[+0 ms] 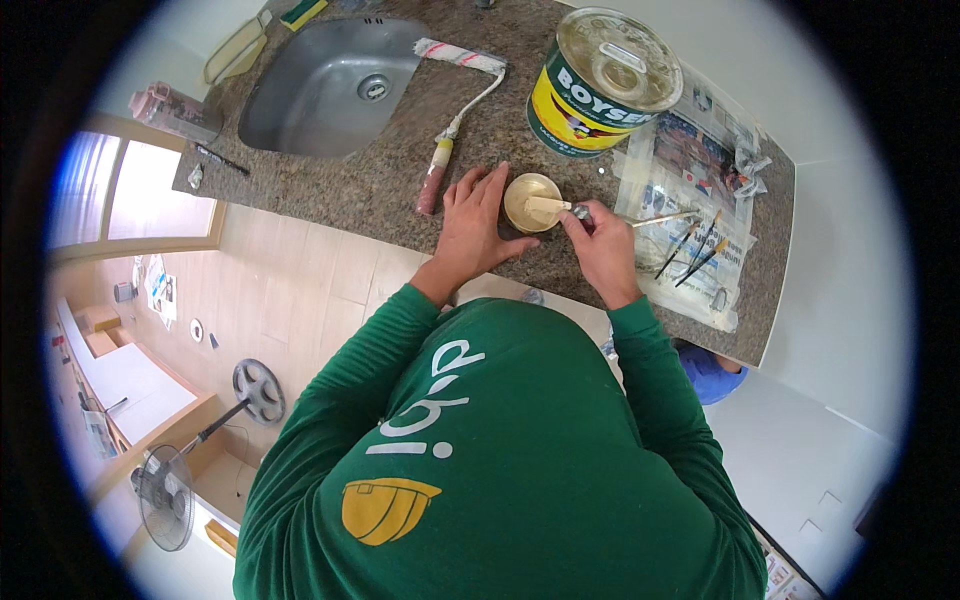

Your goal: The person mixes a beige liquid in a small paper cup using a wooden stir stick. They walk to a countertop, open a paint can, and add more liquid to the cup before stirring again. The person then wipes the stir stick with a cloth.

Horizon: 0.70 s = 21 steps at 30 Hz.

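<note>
A small round tub [510, 221] with a cream-coloured mixture in it stands on the speckled stone counter. My right hand [604, 250] is closed on a flat-ended tool [546, 206], whose pale tip dips into the tub. Cream coating hides whether it is a brush or a spatula. To the left of the tub, my left hand [472, 225] rests with its fingers stretched out and its thumb along the tub's near side. Whether it touches the tub, I cannot tell. Left of that hand lies a paint roller [460, 56] with a dark red handle.
A big lidded paint can [575, 100] stands behind the tub. On the right, newspaper [700, 180] carries several thin brushes [703, 262]. A steel sink [300, 85] is set into the counter at the left, near a pink-capped bottle [175, 112]. A fan [165, 495] stands lower left.
</note>
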Each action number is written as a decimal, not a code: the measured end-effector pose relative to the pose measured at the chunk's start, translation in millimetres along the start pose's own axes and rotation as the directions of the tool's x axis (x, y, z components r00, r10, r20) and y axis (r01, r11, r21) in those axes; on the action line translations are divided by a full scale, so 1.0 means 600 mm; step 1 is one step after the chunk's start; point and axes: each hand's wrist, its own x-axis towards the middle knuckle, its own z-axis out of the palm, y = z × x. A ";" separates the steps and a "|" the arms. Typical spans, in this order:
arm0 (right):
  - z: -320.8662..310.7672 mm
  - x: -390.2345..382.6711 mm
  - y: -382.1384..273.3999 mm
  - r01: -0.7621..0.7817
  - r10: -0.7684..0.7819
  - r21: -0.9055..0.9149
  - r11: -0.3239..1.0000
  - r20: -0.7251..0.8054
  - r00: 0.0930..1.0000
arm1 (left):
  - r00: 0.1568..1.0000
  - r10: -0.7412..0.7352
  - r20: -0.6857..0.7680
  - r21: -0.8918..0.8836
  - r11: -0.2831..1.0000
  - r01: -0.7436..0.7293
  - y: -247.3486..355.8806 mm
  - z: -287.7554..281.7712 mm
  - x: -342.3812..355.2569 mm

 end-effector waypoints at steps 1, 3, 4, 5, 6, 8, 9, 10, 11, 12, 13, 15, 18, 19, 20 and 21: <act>0.001 0.002 -0.004 0.010 -0.010 0.003 1.000 0.003 1.000 | 0.998 -0.010 -0.067 -0.008 1.000 0.009 -0.009 0.015 0.002; -0.007 0.006 -0.029 0.024 -0.024 0.004 1.000 0.002 1.000 | 0.997 -0.005 -0.072 -0.004 1.000 0.005 -0.012 0.020 0.009; -0.007 0.010 -0.027 0.114 -0.116 -0.058 0.992 -0.020 0.993 | 0.997 -0.004 -0.074 -0.002 1.000 0.003 -0.012 0.023 0.010; -0.007 0.015 -0.025 0.199 -0.205 -0.117 0.973 -0.040 0.978 | 0.997 -0.007 -0.072 -0.012 1.000 0.006 -0.012 0.022 0.011; -0.005 0.019 -0.026 0.279 -0.292 -0.177 0.944 -0.055 0.955 | 0.997 -0.011 -0.070 -0.022 1.000 0.009 -0.011 0.021 0.011; -0.001 0.022 -0.038 0.277 -0.285 -0.235 0.932 -0.002 0.958 | 0.998 -0.011 -0.065 -0.035 0.999 0.009 -0.011 0.019 0.010; 0.001 0.024 -0.045 0.276 -0.281 -0.264 0.924 0.021 0.959 | 0.998 -0.008 -0.063 -0.037 0.999 0.005 -0.011 0.019 0.011; 0.007 0.028 -0.046 0.310 -0.311 -0.240 0.920 0.034 0.950 | 0.998 -0.004 -0.060 -0.040 0.999 0.002 -0.012 0.018 0.011; 0.012 0.033 -0.046 0.344 -0.342 -0.215 0.914 0.048 0.939 | 0.998 0.005 -0.069 -0.034 0.999 -0.008 -0.014 0.019 0.012; 0.015 0.036 -0.046 0.377 -0.373 -0.189 0.907 0.060 0.926 | 0.997 0.015 -0.078 -0.029 0.999 -0.017 -0.015 0.020 0.012; 0.015 0.037 -0.047 0.393 -0.387 -0.160 0.906 0.067 0.920 | 0.996 0.024 -0.087 -0.024 0.999 -0.027 -0.017 0.021 0.012; 0.013 0.036 -0.047 0.420 -0.413 -0.101 0.902 0.083 0.907 | 0.997 0.017 -0.079 -0.031 0.999 -0.019 -0.016 0.020 0.011; 0.008 0.032 -0.051 0.473 -0.447 -0.106 0.875 0.200 0.872 | 0.996 0.018 -0.085 -0.029 0.999 -0.021 -0.018 0.022 0.010; 0.004 0.031 -0.050 0.480 -0.448 -0.115 0.870 0.227 0.865 | 0.996 0.021 -0.090 -0.025 0.999 -0.023 -0.019 0.024 0.009; 0.000 0.030 -0.050 0.490 -0.450 -0.123 0.863 0.253 0.856 | 0.996 0.019 -0.089 -0.031 0.999 -0.022 -0.018 0.023 0.009; -0.005 0.029 -0.050 0.500 -0.452 -0.131 0.856 0.279 0.847 | 0.996 0.017 -0.088 -0.036 0.999 -0.020 -0.017 0.023 0.009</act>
